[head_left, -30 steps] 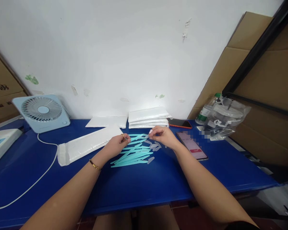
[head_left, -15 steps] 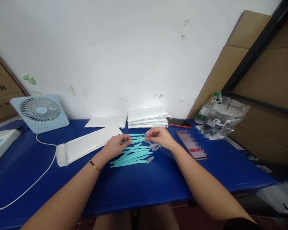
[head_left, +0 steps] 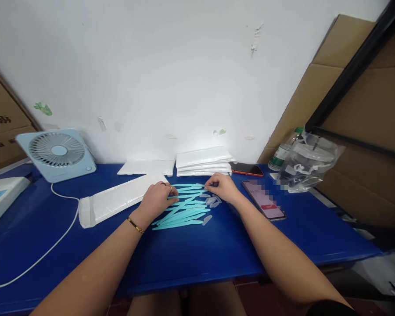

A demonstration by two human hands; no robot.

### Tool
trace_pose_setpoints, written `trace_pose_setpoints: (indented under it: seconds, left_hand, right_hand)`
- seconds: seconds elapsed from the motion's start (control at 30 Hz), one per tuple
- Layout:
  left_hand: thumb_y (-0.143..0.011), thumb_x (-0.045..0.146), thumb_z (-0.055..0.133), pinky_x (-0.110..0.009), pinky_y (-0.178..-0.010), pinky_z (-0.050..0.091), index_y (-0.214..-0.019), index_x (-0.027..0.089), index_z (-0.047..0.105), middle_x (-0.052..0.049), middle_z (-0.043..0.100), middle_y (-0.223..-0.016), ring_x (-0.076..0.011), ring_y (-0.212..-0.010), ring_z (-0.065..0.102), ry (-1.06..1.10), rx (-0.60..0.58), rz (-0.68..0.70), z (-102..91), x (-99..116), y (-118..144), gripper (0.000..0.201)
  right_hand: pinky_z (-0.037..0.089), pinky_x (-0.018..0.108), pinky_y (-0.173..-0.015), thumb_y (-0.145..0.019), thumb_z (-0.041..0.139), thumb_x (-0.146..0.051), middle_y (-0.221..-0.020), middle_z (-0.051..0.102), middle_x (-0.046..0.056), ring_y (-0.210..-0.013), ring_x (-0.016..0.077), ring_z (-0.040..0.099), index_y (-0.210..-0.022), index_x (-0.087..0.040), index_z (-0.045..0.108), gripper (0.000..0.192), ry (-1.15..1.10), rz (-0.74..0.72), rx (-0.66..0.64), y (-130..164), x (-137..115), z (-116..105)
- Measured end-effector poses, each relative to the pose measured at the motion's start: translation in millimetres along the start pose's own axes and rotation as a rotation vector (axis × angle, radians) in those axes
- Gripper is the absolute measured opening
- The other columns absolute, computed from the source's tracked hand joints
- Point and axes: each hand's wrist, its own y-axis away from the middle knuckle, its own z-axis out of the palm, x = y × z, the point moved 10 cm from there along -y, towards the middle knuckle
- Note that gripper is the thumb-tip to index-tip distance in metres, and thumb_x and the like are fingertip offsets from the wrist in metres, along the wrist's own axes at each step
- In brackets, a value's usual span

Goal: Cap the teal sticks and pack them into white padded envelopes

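Several slim teal eyebrow razors lie in a loose row on the blue table, their handles toward the left. Small translucent blade caps are scattered beside their right ends. My left hand is at the handle ends in the upper part of the row, thumb and forefinger closed around a razor there; the fingers partly hide it. With thumb and forefinger pinched, my right hand holds the blade end of the topmost razor. The blade tip is hidden behind the fingertips.
A white padded mailer lies at the left, with another mailer and a stack of mailers by the wall. A blue fan and its cable stand left. Two phones, a bottle and a bagged cup are right.
My hands have drawn apart: the left has shifted slightly left and down, the right slightly right. The razor between them now lies in the row's upper part.
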Motion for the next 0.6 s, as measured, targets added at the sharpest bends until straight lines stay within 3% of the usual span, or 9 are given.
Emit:
trace_pose_setpoints:
  seconds: [0.17, 0.33, 0.6]
  left_hand:
    - [-0.078, 0.032, 0.055, -0.029, -0.067, 0.035, -0.075, 0.026, 0.066, -0.002, 0.067, -0.079, -0.0217, -0.08, 0.055, -0.033, -0.023, 0.035, 3.3, 1.8, -1.6, 0.013]
    - [-0.078, 0.03, 0.054, -0.028, -0.068, 0.038, -0.079, 0.026, 0.068, -0.001, 0.068, -0.082, -0.0198, -0.079, 0.058, -0.002, -0.024, 0.042, 6.8, -2.4, -4.1, 0.015]
    - [-0.08, 0.035, 0.052, -0.028, -0.068, 0.041, -0.084, 0.024, 0.069, -0.003, 0.068, -0.085, -0.0201, -0.082, 0.058, 0.004, -0.007, 0.021, 7.9, -1.4, -5.8, 0.02]
  right_hand:
    - [0.038, 0.025, -0.049, -0.065, 0.073, -0.027, -0.066, 0.065, 0.002, -0.054, 0.0123, 0.053, -0.07, -0.023, 0.074, 0.007, 0.028, -0.08, -0.183, 8.3, -9.9, 18.1]
    - [0.043, 0.024, -0.055, -0.069, 0.068, -0.019, -0.07, 0.068, 0.002, -0.06, 0.0136, 0.059, -0.074, -0.023, 0.074, 0.009, 0.005, -0.033, -0.199, 7.5, -7.2, 24.1]
    - [0.047, 0.023, -0.063, -0.075, 0.063, -0.023, -0.078, 0.068, 0.002, -0.067, 0.0129, 0.062, -0.08, -0.022, 0.073, 0.011, -0.005, -0.057, -0.261, 8.4, -25.7, 38.7]
